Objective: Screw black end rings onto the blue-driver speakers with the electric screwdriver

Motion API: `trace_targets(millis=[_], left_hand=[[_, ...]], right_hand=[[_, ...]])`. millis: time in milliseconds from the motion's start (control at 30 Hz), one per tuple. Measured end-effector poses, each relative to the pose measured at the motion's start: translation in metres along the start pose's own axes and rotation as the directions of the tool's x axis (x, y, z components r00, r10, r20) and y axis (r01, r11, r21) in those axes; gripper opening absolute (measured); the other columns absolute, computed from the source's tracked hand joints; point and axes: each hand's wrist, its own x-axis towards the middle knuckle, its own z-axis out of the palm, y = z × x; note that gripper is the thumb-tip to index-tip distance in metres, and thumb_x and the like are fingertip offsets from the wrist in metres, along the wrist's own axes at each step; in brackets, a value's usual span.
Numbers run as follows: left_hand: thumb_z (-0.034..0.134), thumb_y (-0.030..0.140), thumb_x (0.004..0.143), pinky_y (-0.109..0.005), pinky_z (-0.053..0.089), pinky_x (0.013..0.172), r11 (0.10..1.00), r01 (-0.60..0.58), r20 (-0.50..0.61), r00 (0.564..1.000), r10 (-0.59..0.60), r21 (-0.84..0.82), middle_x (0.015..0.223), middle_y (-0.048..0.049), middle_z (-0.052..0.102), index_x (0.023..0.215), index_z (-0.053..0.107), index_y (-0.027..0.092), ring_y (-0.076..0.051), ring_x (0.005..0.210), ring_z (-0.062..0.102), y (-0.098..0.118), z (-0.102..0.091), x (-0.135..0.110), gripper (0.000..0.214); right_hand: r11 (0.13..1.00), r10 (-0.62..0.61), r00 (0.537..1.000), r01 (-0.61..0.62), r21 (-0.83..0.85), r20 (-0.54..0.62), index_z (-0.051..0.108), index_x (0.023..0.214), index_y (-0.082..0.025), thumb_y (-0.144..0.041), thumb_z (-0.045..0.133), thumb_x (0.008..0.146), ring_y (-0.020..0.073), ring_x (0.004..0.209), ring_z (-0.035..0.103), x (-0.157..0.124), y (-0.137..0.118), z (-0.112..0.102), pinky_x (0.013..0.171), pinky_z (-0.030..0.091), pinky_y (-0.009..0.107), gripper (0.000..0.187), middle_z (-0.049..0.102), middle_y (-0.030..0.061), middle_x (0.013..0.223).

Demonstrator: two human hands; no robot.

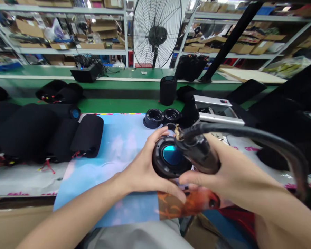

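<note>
that round part (168, 158) is black with a glossy blue centre (171, 154), the corded tool (200, 154) black too; the sheet (119, 138) is pale blue, blotched pink, the table (119, 105) green, the rolls (89, 135) black with red wires (49, 166).

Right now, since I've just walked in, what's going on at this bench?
A person's left hand holds a round black part with a blue center, over a blue sheet. The right hand grips a black tool with a thick cable, close against the part. The tool's tip is hidden, so I can't tell whether it touches. Black rings sit just beyond the hands, and black cylinders lie to the left.
</note>
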Motion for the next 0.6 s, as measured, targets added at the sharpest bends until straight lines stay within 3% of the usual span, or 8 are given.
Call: trace_targets(millis=[100,200,233,300,367,400,467,600], left_hand=[[0.107,0.057,0.057,-0.06,0.05,0.124,1.0,0.003,-0.039,0.999,-0.003,0.005,0.151,-0.0125,0.066,0.147,0.051,0.029,-0.041,0.141,0.065,0.005,0.002,0.002,0.109],[0.104,0.052,0.066,-0.051,0.06,0.11,0.995,0.073,-0.06,0.996,-0.069,0.062,0.136,-0.0104,0.075,0.14,0.052,0.027,-0.035,0.125,0.075,0.012,0.004,0.003,0.094],[0.103,0.051,0.067,-0.049,0.062,0.107,0.992,0.092,-0.065,0.994,-0.086,0.087,0.133,-0.0102,0.076,0.14,0.051,0.027,-0.034,0.121,0.077,0.014,0.004,0.003,0.093],[0.102,0.05,0.067,-0.046,0.062,0.103,0.986,0.106,-0.087,0.992,-0.096,0.129,0.13,-0.0097,0.076,0.138,0.052,0.026,-0.033,0.118,0.078,0.017,0.003,0.005,0.089],[0.1,0.051,0.068,-0.045,0.062,0.102,0.981,0.109,-0.118,0.989,-0.091,0.162,0.129,-0.0095,0.076,0.138,0.053,0.025,-0.033,0.117,0.078,0.016,0.003,0.009,0.088],[0.1,0.051,0.069,-0.045,0.062,0.101,0.978,0.111,-0.127,0.988,-0.09,0.176,0.129,-0.0093,0.076,0.139,0.053,0.025,-0.033,0.116,0.077,0.015,0.005,0.013,0.088],[0.1,0.05,0.068,-0.045,0.061,0.1,0.975,0.114,-0.105,0.99,-0.095,0.189,0.128,-0.0091,0.076,0.138,0.053,0.025,-0.033,0.115,0.077,0.013,0.009,0.022,0.089],[0.101,0.046,0.066,-0.043,0.062,0.095,0.984,0.072,0.014,0.997,-0.075,0.163,0.12,-0.0073,0.079,0.132,0.055,0.024,-0.032,0.109,0.079,0.007,0.024,0.041,0.084]], right_hand=[[0.992,0.036,0.998,-0.041,0.12,0.042,0.072,0.099,-0.03,-0.048,0.092,0.05,0.0213,0.059,0.063,0.004,0.011,-0.004,0.051,0.049,0.03,0.057,0.068,-0.0023,0.068],[0.952,0.044,0.978,0.02,0.305,-0.202,0.074,0.1,-0.026,-0.046,0.098,0.044,0.0199,0.055,0.062,0.01,0.017,-0.022,0.051,0.051,0.032,0.064,0.075,0.0014,0.079],[0.909,0.028,0.939,0.119,0.401,-0.342,0.072,0.097,-0.026,-0.051,0.1,0.043,0.0189,0.052,0.06,0.012,0.017,-0.031,0.048,0.051,0.034,0.066,0.076,0.0023,0.082],[0.769,-0.017,0.795,0.398,0.5,-0.607,0.063,0.091,-0.028,-0.066,0.101,0.047,0.0174,0.049,0.054,0.016,0.016,-0.049,0.048,0.051,0.036,0.07,0.069,0.0007,0.077],[0.67,-0.043,0.661,0.576,0.469,-0.75,0.055,0.089,-0.032,-0.076,0.097,0.053,0.0176,0.053,0.049,0.02,0.014,-0.064,0.051,0.053,0.037,0.07,0.054,-0.0018,0.067],[0.659,-0.052,0.626,0.607,0.444,-0.778,0.053,0.088,-0.033,-0.076,0.096,0.057,0.018,0.056,0.048,0.022,0.013,-0.069,0.053,0.053,0.036,0.069,0.048,-0.002,0.065],[0.651,-0.071,0.61,0.627,0.427,-0.789,0.052,0.087,-0.031,-0.073,0.093,0.066,0.0175,0.057,0.049,0.027,0.014,-0.074,0.053,0.05,0.034,0.063,0.045,-0.0017,0.065],[0.661,-0.097,0.683,0.588,0.466,-0.724,0.051,0.092,-0.027,-0.069,0.084,0.081,0.0154,0.053,0.052,0.04,0.021,-0.072,0.053,0.045,0.032,0.055,0.05,-0.0041,0.061]])
